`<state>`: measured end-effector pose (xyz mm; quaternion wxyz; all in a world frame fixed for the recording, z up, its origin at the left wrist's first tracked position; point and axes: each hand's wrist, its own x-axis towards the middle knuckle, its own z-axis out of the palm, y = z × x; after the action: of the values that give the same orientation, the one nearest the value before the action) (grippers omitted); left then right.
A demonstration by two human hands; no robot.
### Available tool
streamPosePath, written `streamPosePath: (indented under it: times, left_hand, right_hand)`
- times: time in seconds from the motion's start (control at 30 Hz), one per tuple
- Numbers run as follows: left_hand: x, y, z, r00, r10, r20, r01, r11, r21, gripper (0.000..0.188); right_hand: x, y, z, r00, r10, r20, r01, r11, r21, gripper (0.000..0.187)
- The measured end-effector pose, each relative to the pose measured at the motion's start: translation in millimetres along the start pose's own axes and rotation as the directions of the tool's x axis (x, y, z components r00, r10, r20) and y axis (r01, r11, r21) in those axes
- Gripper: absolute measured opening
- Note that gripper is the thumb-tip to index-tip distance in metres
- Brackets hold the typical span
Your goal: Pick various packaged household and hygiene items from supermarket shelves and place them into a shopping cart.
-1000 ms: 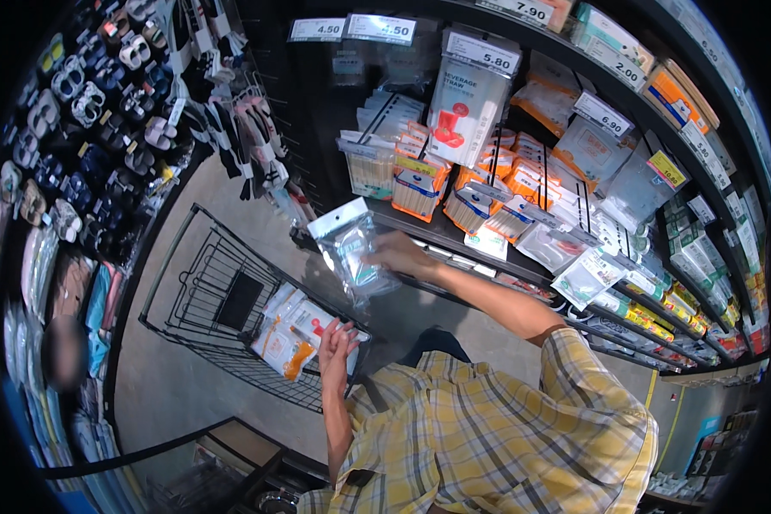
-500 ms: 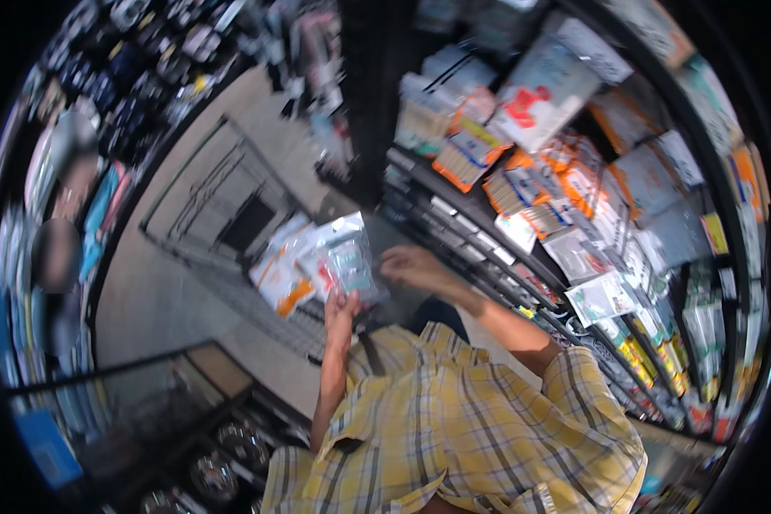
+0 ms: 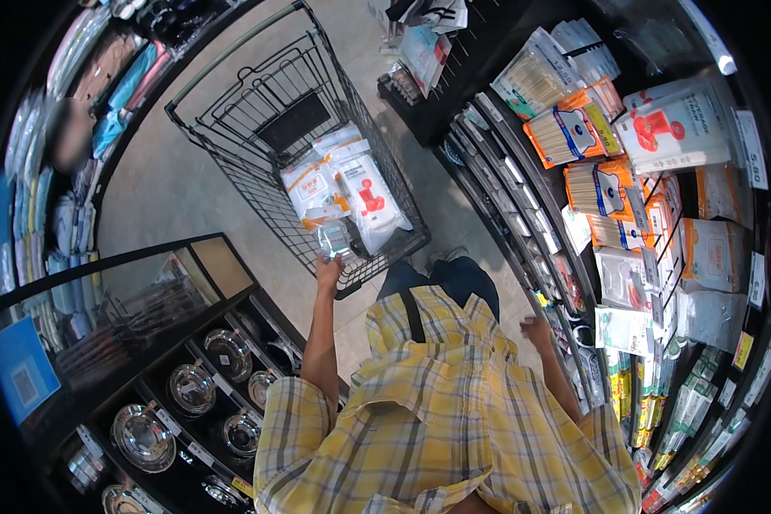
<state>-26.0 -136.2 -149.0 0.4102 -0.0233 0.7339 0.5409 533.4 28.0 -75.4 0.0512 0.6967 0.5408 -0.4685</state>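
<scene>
Left hand (image 3: 329, 269): fingers clamped on near edge of clear flat plastic packet (image 3: 331, 240), at near end of black wire cart (image 3: 293, 122), probably for easy reach. Right hand (image 3: 536, 331): nothing visibly held, fingers loosely apart.

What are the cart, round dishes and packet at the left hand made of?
Cart: probably coated metal, dark and fairly dull, judging by its thin wire grid. Dishes: likely polished metal, given their bright, mirror-like glints. Packet: apparently glossy plastic film, see-through with pale glints.
</scene>
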Motion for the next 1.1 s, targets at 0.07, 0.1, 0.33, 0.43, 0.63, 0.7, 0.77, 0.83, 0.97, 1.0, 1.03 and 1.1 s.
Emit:
streamPosePath:
  times: [0.07, 0.1, 0.33, 0.43, 0.63, 0.7, 0.77, 0.83, 0.97, 1.0, 1.03, 1.1]
  left_hand:
    - [15, -25, 5, 0.973, -0.201, -0.113, 0.197, 0.979, -0.049, 0.03]
    - [27, -35, 18, 0.973, -0.212, -0.095, 0.209, 0.977, -0.046, 0.03]
    - [83, -125, -18, 0.877, -0.432, -0.212, 0.471, 0.859, 0.199, 0.038]
    - [105, -149, 21, 0.895, -0.393, -0.211, 0.446, 0.804, 0.394, 0.034]
    - [141, -169, -26, 0.977, -0.09, 0.194, -0.171, 0.21, 0.963, 0.037]
    - [135, -166, -3, 0.98, -0.049, 0.194, -0.164, 0.359, 0.919, 0.036]
    - [120, -151, 19, 0.99, -0.12, 0.07, 0.019, 0.613, 0.79, 0.04]
    - [108, -124, 25, 0.966, -0.254, -0.058, 0.239, 0.773, 0.588, 0.05]
    - [118, -87, 4, 0.988, -0.128, -0.089, 0.155, 0.853, 0.498, 0.055]
    - [111, -70, 25, 0.985, -0.174, 0.0, 0.157, 0.89, 0.428, 0.053]
    - [103, -57, 33, 0.975, -0.21, 0.073, 0.172, 0.919, 0.354, 0.051]
    - [91, -37, 24, 0.978, -0.184, 0.098, 0.151, 0.95, 0.272, 0.048]
  right_hand:
    - [-35, 39, -5, 0.983, 0.172, 0.062, -0.179, 0.975, 0.133, 0.029]
    - [-53, 73, -12, 0.971, 0.233, 0.054, -0.237, 0.965, 0.113, 0.029]
    - [-180, 106, -9, 0.872, 0.464, 0.155, -0.488, 0.846, 0.216, 0.022]
    - [-202, 234, -29, 0.972, 0.178, 0.155, -0.185, 0.982, 0.033, 0.023]
    - [-225, 140, -14, 0.935, 0.348, 0.069, -0.353, 0.892, 0.28, 0.027]
    - [-214, 79, -9, 0.859, 0.5, 0.113, -0.502, 0.779, 0.375, 0.034]
    - [-194, 67, -4, 0.859, 0.512, 0.012, -0.48, 0.797, 0.367, 0.035]
    - [-167, 63, 2, 0.905, 0.424, -0.029, -0.396, 0.867, 0.301, 0.034]
    - [-83, -22, -4, 0.996, 0.07, -0.061, -0.067, 0.996, 0.057, 0.032]
    - [-69, -56, -13, 0.989, -0.047, -0.139, 0.038, 0.997, -0.065, 0.029]
    - [-55, -82, -22, 0.966, -0.179, -0.186, 0.142, 0.97, -0.198, 0.026]
    - [-14, -149, -34, 0.883, -0.423, -0.204, 0.431, 0.902, -0.008, 0.018]
